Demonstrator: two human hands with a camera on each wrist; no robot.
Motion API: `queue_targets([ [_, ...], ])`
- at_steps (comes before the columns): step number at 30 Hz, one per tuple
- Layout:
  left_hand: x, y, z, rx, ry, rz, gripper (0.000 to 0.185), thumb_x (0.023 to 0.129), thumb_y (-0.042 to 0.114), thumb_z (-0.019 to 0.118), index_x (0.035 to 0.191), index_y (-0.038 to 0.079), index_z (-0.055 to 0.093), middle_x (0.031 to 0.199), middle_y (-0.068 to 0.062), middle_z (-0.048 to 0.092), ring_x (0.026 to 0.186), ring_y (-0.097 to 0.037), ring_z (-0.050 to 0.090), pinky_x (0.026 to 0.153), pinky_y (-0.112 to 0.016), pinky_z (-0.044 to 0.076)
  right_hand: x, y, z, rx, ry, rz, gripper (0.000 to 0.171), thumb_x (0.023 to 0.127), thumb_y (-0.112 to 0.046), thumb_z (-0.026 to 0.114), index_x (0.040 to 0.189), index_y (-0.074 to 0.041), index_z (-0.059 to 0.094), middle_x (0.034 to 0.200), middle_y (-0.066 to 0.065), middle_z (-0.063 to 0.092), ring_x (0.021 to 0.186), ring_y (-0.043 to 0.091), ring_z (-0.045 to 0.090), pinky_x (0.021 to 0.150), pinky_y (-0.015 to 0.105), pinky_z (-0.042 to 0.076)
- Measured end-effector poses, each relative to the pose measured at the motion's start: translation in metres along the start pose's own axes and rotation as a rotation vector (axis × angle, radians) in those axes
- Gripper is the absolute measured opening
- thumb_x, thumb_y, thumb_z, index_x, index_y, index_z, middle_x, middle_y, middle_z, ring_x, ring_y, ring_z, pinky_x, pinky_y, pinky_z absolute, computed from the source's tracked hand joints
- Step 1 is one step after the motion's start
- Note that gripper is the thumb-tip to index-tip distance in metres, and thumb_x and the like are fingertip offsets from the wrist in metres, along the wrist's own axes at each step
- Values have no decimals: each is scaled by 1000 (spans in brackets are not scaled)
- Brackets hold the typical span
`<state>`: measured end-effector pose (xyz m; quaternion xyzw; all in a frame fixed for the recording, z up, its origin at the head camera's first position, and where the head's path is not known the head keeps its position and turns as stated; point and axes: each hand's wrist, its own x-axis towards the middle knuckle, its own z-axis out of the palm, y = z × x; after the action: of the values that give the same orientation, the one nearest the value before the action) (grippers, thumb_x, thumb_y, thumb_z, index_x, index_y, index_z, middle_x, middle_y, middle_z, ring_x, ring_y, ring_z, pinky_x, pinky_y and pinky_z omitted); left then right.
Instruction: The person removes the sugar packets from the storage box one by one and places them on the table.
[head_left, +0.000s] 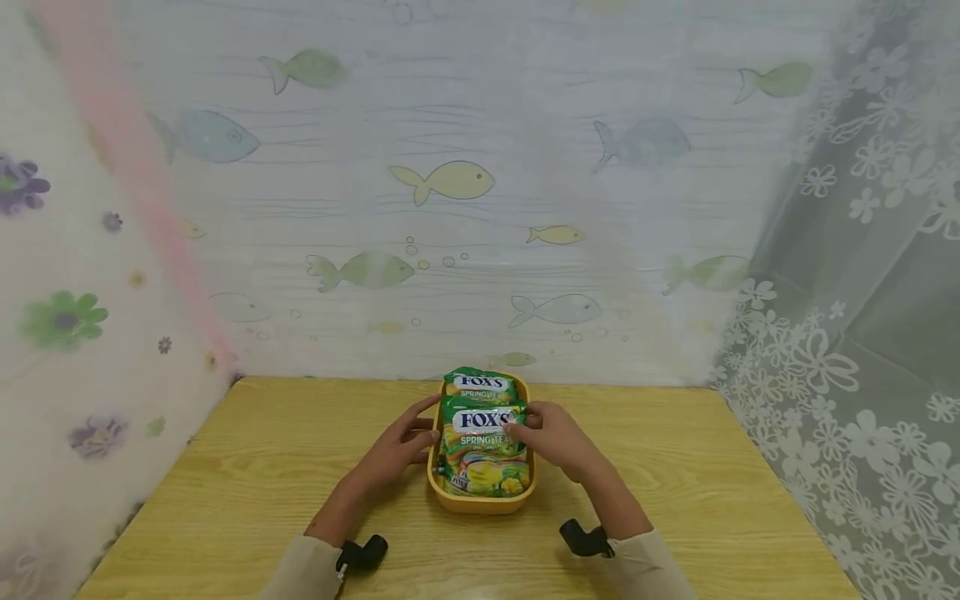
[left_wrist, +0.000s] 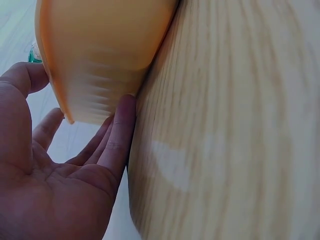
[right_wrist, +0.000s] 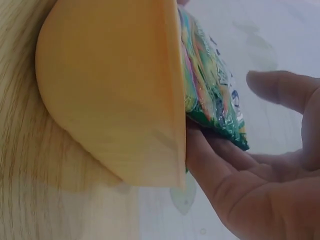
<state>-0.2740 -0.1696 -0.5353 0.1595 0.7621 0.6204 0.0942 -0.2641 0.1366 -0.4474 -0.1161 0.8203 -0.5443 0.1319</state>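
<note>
A yellow plastic basket stands on the wooden table, holding green bags of Fox's Spring Tea candy. The front candy bag lies over the back candy bag. At the basket's left side is my left hand. In the left wrist view its thumb touches the rim and its fairly straight fingers rest along the outer wall. My right hand reaches over the right rim. In the right wrist view its fingers slip under the front bag's edge, while the thumb stands apart above it; the fingertips are hidden.
The wooden table extends to both sides of the basket. Behind it hangs a fish-patterned curtain. A lace curtain borders the right side, and a flowered sheet the left. Black wrist mounts sit by the sleeves.
</note>
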Motion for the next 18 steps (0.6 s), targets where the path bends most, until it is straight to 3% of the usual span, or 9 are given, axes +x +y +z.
queue_targets([
  [7,-1,3,1,6,0,1,61,112,36,57,167,39,30,154,-22,48,136,-38,57,99,-46,60,-4,-3,-3,73,-113,27,60,102,-22,74,149,6,49,118,14,74,99,24,72,85,37,62],
  [13,-4,10,2,12,7,-13,61,112,36,56,167,39,30,154,-21,48,136,-38,58,100,-46,60,-8,-4,-1,119,-152,28,66,100,-17,75,153,4,41,129,19,66,108,25,70,92,41,62],
  [18,-6,17,3,18,16,-26,61,113,36,56,168,37,30,154,-21,49,137,-39,58,100,-46,60,-9,-4,0,164,-187,3,64,100,-14,75,152,4,42,129,21,65,108,26,71,92,42,62],
])
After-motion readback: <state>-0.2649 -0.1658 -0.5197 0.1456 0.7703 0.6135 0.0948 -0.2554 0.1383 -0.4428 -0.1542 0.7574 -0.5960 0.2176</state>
